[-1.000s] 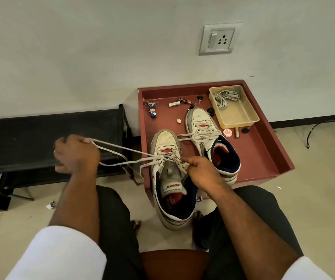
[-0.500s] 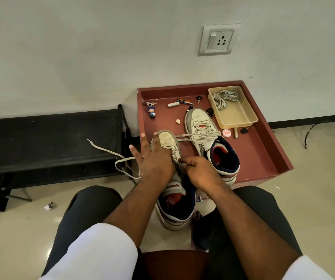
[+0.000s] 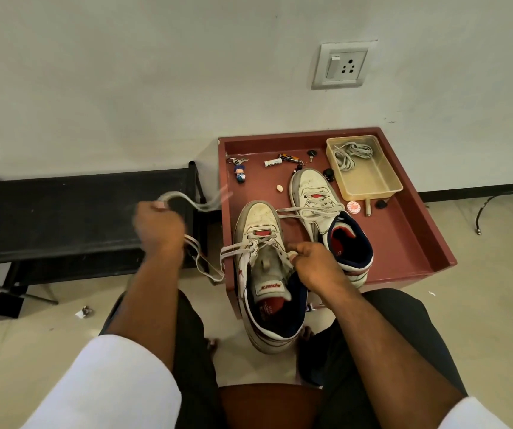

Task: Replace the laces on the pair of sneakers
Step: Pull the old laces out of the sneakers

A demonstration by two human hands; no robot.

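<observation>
Two worn white sneakers with navy and red lining stand on a red-brown tray table (image 3: 410, 243). The near sneaker (image 3: 259, 224) overhangs the table's front edge between my knees. My right hand (image 3: 314, 264) pinches its eyelet flap beside the tongue. My left hand (image 3: 159, 227) is out to the left, closed on the grey-white lace (image 3: 208, 258), which runs slack back to the lower eyelets and is blurred above my fist. The far sneaker (image 3: 317, 193) lies behind, its lace (image 3: 311, 210) loosely threaded.
A clear yellowish plastic box (image 3: 372, 187) at the table's back right holds a coiled lace (image 3: 349, 154). Keys, a small figure keychain (image 3: 240, 174), a battery and small caps lie scattered on the table. A black metal rack (image 3: 63, 218) stands left. A wall socket (image 3: 343, 65) is above.
My left hand went from the sneaker's eyelets back out to the left, drawing the lace with it. The right hand stayed on the eyelet flap.
</observation>
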